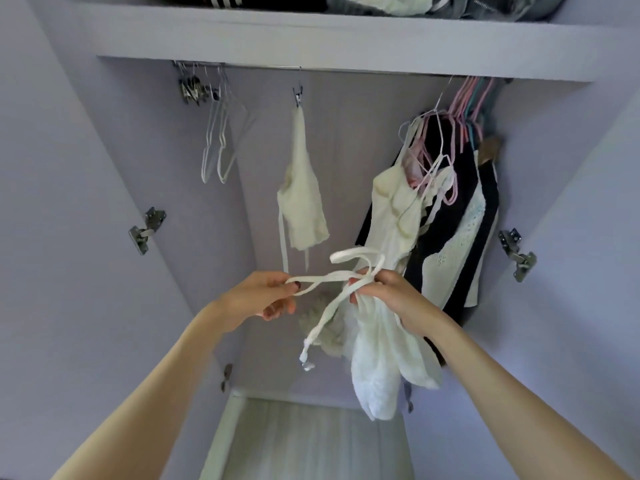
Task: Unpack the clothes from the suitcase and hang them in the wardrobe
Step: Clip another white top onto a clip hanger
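At frame centre, your left hand point(266, 296) pinches a strap point(318, 282) while your right hand point(384, 289) grips the white top point(381, 358); I'd untangle the straps before reaching for a hanger point(221, 140) at upper left.

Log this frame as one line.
left hand: pinches strap | right hand: grips white top | empty hangers: on rail, left | top: not yet hung

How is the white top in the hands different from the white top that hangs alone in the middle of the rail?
The held top is bunched, its straps pulled out by the left hand and right hand; the clipped top hangs free. The held top is on no hanger; the clipped top hangs from a metal clip. Both are white, with long straps.
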### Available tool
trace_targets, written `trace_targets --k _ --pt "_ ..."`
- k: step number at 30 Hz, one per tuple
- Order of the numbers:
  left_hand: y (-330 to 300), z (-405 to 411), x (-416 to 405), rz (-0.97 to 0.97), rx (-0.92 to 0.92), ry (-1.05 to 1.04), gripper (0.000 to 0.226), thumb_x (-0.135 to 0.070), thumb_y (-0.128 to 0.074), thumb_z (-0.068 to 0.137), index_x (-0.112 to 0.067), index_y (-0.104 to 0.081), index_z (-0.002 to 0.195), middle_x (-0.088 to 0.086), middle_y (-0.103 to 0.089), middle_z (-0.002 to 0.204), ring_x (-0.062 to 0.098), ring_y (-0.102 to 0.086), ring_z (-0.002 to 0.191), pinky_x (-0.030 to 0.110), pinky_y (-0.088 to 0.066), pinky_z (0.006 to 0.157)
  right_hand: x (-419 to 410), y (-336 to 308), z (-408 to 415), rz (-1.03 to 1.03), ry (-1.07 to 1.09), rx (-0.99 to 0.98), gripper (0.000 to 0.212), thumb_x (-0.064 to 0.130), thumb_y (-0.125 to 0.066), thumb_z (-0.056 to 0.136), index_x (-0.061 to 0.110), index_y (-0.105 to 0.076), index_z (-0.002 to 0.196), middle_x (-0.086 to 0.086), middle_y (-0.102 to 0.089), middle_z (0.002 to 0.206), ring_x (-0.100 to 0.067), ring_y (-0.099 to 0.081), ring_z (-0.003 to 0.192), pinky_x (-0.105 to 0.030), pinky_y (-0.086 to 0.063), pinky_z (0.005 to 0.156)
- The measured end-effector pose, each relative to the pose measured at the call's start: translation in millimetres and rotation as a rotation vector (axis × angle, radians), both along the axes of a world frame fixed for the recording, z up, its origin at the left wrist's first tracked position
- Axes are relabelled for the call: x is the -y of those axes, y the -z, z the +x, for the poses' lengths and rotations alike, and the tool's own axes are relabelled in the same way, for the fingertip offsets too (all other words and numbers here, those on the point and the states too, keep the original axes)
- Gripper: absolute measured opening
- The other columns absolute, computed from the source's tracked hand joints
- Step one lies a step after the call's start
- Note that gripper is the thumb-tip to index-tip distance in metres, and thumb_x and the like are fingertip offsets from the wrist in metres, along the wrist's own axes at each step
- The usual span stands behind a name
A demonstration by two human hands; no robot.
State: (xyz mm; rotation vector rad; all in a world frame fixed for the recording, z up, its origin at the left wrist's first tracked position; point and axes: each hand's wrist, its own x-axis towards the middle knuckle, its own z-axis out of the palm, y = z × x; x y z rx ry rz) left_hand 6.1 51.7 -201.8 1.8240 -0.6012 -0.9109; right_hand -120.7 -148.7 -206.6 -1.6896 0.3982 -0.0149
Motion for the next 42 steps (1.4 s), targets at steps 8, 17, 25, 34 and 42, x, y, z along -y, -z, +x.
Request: trace_targets --k 8,17,25,34,42 --pt "6 45 17 -0.413 -0.406 -0.258 0.022 -0.008 -0.049 0.091 -0.010 -0.069 0.083 0.005 -0.069 0.090 0.018 -0.067 0.085 0.029 -0.052 0.078 10 -6 61 -0.006 -0.088 -0.060 0.017 0.009 -0.062 0.085 0.019 -0.068 0.098 0.010 -0.068 0.105 0.000 -0.058 0.102 -0.016 -0.039 0.089" --pt "-12 145 27 -0.731 -0.797 -0.299 0.018 -0.018 -0.054 0.079 -0.015 -0.069 0.088 0.004 -0.067 0.114 0.021 -0.061 0.108 0.036 -0.055 0.083 -4 -3 144 0.048 -0.156 -0.050 0.019 0.024 -0.057 0.092 0.024 -0.067 0.108 0.012 -0.068 0.103 -0.002 -0.061 0.102 -0.020 -0.040 0.097" --pt "-8 192 34 -0.520 -0.497 -0.468 0.026 0.005 -0.044 0.091 -0.011 -0.062 0.101 0.004 -0.053 0.066 0.018 -0.057 0.063 0.028 -0.056 0.058 -16 5 207 -0.105 0.129 0.026 0.044 0.032 -0.027 0.103 0.027 -0.070 0.095 0.007 -0.061 0.100 -0.013 -0.055 0.099 -0.014 -0.038 0.091" --pt "-22 203 42 -0.536 -0.418 -0.468 0.034 0.007 -0.041 0.092 -0.015 -0.058 0.111 0.005 -0.063 0.071 0.011 -0.048 0.048 0.026 -0.048 0.059 10 -2 232 -0.077 0.289 0.102 0.025 0.001 -0.042 0.093 0.005 -0.066 0.087 -0.004 -0.067 0.089 -0.013 -0.062 0.084 -0.014 -0.049 0.066" --pt "-53 193 59 -0.418 -0.004 -0.255 0.031 0.002 -0.042 0.093 -0.014 -0.063 0.109 0.003 -0.059 0.072 0.016 -0.048 0.057 0.027 -0.045 0.062 15 2 242 0.024 -0.003 -0.089 0.020 0.006 -0.054 0.091 0.014 -0.058 0.108 -0.005 -0.062 0.106 -0.017 -0.060 0.095 -0.034 -0.051 0.089"
